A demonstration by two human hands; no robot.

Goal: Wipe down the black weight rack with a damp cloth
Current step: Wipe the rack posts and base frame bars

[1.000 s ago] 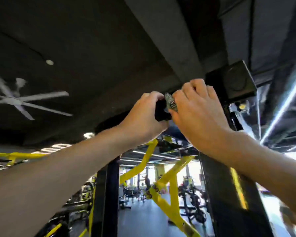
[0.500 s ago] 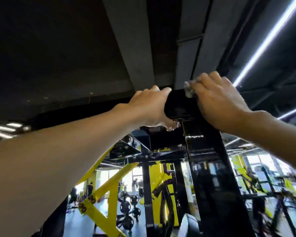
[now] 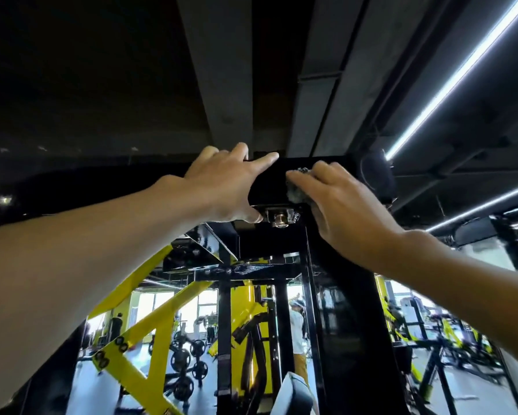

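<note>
Right hand [image 3: 341,205] is pressing a wadded grey cloth [image 3: 295,193] against the front face of the black weight rack's top crossbeam [image 3: 268,181]; its fingers are curving over the wad, and the thumb is hidden. Left hand [image 3: 221,187] is resting just beside it on the same beam, fingers lying straight and spread over the top edge, the thumb reaching underneath and touching the plate that carries a steel bolt [image 3: 280,222]. The two hands are staying apart, with bare beam showing between them. Below the cloth, the rack's glossy upright post [image 3: 341,324] is running down out of view. Behind are showing a yellow frame brace [image 3: 150,339], weight plates [image 3: 180,358] and ceiling strip lights [image 3: 449,85].
</note>
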